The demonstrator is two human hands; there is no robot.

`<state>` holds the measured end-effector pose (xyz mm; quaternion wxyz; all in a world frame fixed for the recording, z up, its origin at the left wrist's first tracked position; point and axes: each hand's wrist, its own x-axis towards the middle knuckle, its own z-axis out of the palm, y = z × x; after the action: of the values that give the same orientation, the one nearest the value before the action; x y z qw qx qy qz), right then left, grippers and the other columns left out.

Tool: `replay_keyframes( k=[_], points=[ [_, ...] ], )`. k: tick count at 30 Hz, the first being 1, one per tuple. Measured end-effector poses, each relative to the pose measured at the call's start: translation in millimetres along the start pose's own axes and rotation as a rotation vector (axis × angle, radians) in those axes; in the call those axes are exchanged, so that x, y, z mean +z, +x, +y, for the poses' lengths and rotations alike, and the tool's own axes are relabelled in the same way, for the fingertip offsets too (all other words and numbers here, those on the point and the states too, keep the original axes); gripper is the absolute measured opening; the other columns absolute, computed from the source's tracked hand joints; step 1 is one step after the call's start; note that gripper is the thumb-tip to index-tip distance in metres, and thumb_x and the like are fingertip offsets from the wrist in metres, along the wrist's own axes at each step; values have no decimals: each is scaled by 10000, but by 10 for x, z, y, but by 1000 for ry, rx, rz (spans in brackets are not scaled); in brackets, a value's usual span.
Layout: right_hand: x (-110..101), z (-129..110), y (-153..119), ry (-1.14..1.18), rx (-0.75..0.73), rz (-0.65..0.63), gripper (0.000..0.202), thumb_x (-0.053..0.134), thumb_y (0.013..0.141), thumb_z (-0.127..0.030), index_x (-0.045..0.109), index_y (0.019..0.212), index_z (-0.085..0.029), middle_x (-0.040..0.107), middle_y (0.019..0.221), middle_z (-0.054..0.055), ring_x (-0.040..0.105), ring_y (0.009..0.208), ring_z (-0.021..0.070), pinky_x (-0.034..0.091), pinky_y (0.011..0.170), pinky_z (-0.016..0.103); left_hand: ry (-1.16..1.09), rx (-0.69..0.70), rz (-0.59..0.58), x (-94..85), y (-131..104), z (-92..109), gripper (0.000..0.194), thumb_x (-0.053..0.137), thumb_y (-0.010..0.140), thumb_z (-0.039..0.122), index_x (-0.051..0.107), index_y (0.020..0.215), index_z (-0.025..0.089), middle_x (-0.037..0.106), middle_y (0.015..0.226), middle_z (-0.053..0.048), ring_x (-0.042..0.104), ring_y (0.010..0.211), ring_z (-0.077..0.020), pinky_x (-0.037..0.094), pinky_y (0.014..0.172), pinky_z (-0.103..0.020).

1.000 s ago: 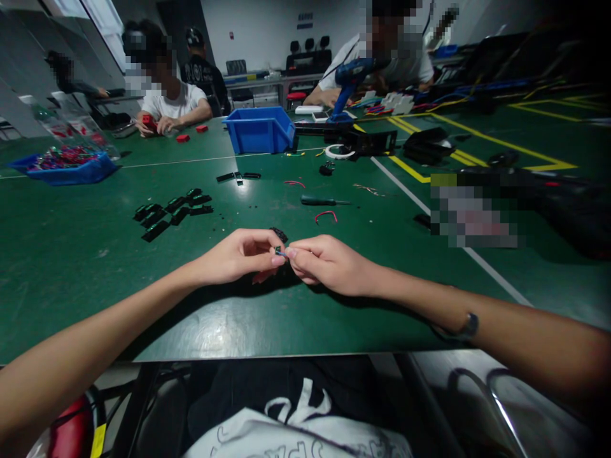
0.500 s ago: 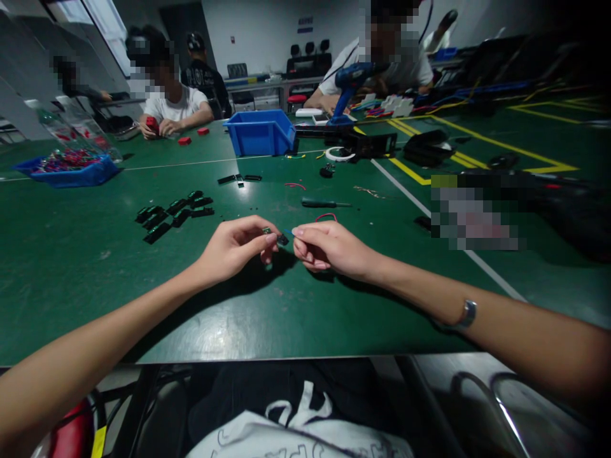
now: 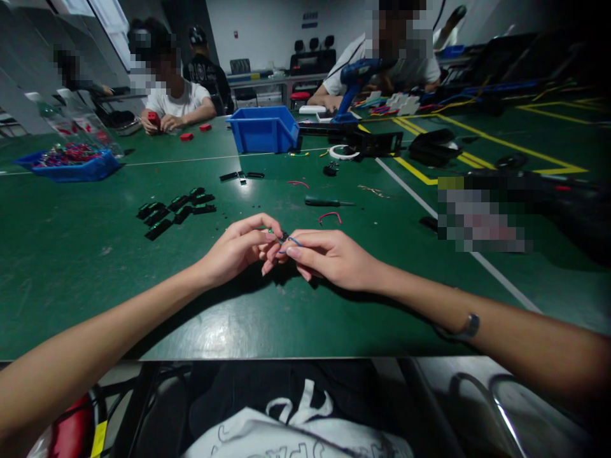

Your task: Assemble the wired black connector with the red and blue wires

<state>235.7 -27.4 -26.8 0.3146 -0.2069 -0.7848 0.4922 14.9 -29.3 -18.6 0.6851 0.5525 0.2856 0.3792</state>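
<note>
My left hand (image 3: 243,245) is closed in a pinch on a small dark electronic part (image 3: 285,236), mostly hidden by the fingers. A short blue wire (image 3: 294,241) is pinched in my right hand (image 3: 329,254), curving up beside that part. The fingertips of both hands meet just above the table; whether the wire is fixed to the part I cannot tell. Beyond my right hand lie a red wire (image 3: 330,214) and a dark green screwdriver (image 3: 328,202). A group of black pieces with green faces (image 3: 179,210) lies past my left hand.
Farther back on the green table (image 3: 95,273) stand a blue bin (image 3: 262,130), a blue tray of coloured wires (image 3: 71,166) and a blue power drill (image 3: 351,89). Black parts (image 3: 432,147) lie at the right. Two people sit across the table, one holding a red block (image 3: 153,119).
My right hand has moved left to meet my left hand. The blue wire now shows as a curve by the dark part, and the red wire behind is more exposed.
</note>
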Motion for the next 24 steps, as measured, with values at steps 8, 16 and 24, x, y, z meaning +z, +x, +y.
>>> replay_keyframes(
  k=[8, 16, 24],
  points=[
    [0, -1, -5, -47, -3, -19, 355, 500, 1046, -396, 737, 1091, -136, 656, 941, 59, 554, 650, 83, 462, 649, 215, -11, -17, 19, 27, 2, 1, 120, 671, 882, 232, 597, 917, 145, 579, 663, 6, 567, 581, -109, 529, 504, -212],
    [12, -19, 0, -10, -7, -40, 360, 491, 1048, -403, 738, 1113, -150, 650, 957, 49, 557, 623, 73, 472, 629, 209, 1, -6, -21, -5, -3, -26, 92, 666, 889, 209, 620, 928, 139, 597, 686, -4, 578, 617, -109, 531, 519, -202],
    [5, -7, -6, -22, -7, -28, 369, 490, 1050, -403, 750, 1053, -141, 581, 791, 7, 558, 620, 82, 451, 608, 205, 45, 24, -74, -38, -17, -43, 171, 673, 830, 164, 633, 996, 154, 628, 784, -17, 599, 662, -120, 534, 556, -218]
  ],
)
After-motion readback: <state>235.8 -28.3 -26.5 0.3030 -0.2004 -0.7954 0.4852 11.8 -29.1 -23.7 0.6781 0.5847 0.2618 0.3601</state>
